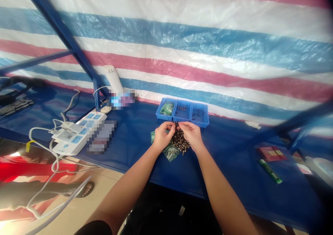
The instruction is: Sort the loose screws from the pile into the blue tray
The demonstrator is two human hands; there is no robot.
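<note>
My left hand (162,137) and my right hand (191,134) meet over a small heap of dark screws (180,142) on the blue table (135,141). Both hands pinch at the top of the heap with fingertips close together; what sits between the fingers is too small to tell. A green plastic bag (170,152) of small parts lies under and just in front of the left hand. Behind the heap stand three blue bins (182,111): the left holds green pieces, the middle and right hold a few dark screws.
Two white power strips (78,131) with white cables lie at the table's left. A white device (112,76) leans against the striped tarp. A red box (270,153) and a green stick (270,171) lie at right. Another person's sandalled foot (84,190) shows below left.
</note>
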